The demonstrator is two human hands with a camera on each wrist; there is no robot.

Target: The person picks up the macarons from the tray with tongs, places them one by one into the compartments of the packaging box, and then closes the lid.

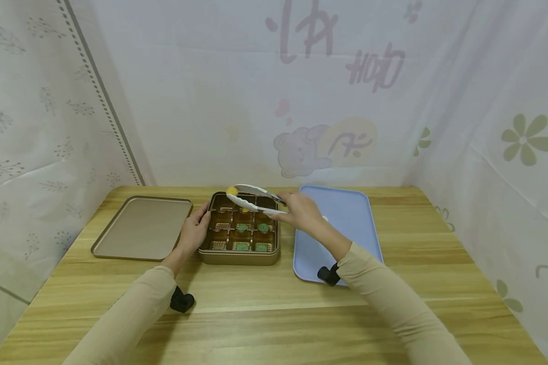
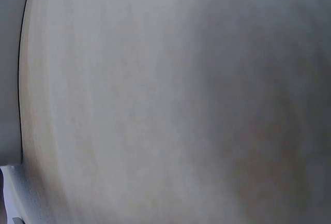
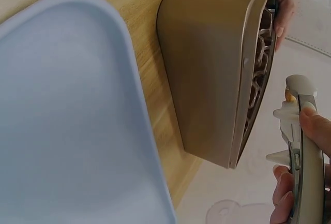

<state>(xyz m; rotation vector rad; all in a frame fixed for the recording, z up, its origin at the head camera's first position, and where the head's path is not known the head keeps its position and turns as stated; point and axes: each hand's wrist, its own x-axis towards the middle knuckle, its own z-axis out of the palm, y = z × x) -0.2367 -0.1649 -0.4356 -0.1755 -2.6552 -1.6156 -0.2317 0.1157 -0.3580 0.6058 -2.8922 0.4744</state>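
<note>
At the far left I had the flat tan tray (image 1: 141,228) lying on the wooden table (image 1: 237,324), just beside the left hand (image 1: 194,230). That hand reached in from the near left, its fingers up against the left rim of the brown box (image 1: 237,258); I couldn't tell whether they were curled round it, and the left wrist view gave me little but blurred tabletop. Above the box's far left corner hung the yellow ball (image 1: 232,191), pinched between the tips of the white tongs (image 1: 248,205). I judged the step in hand to be placing it in the divided box, where green pieces (image 1: 242,247) sat in four compartments. The next move, to my mind, called for lowering the ball squarely over a free compartment, then easing the tongs apart so it wouldn't roll. The right hand (image 1: 301,210) gripped the tongs, thumb on one arm and fingers on the other, its forearm slanting in from the near right. Under that wrist lay the blue tray (image 1: 365,233), well apart from the tan one.
</note>
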